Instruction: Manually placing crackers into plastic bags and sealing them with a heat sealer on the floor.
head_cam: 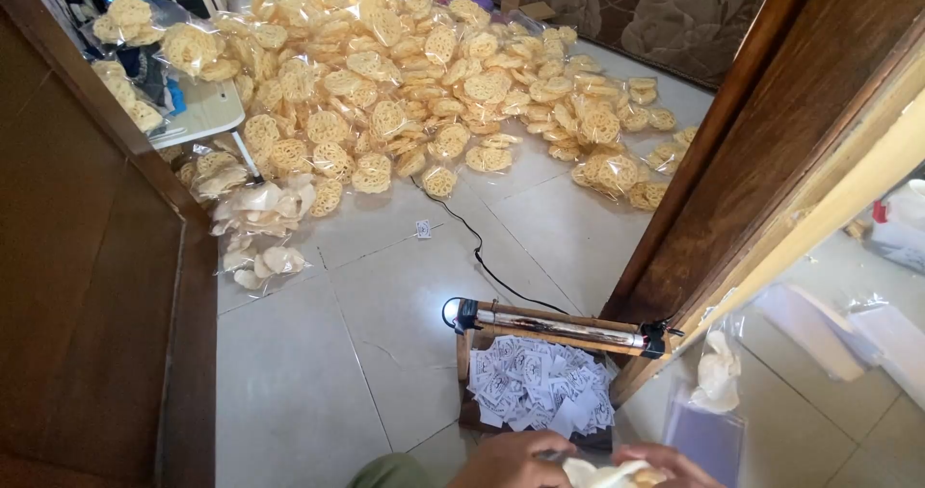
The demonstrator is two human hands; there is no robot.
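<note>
Below, left hand (511, 459) and right hand (670, 464) clamped together on a pale cracker bag (607, 473), paper slips (540, 387) piled on the floor (318, 372), heat sealer (559, 326) beyond.

crackers (405, 83): golden lattice | labels (540, 387): white, black print | floor (318, 372): pale grey

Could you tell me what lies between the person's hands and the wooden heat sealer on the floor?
In the head view, a heap of small white paper slips lies between the hands and the sealer.
</note>
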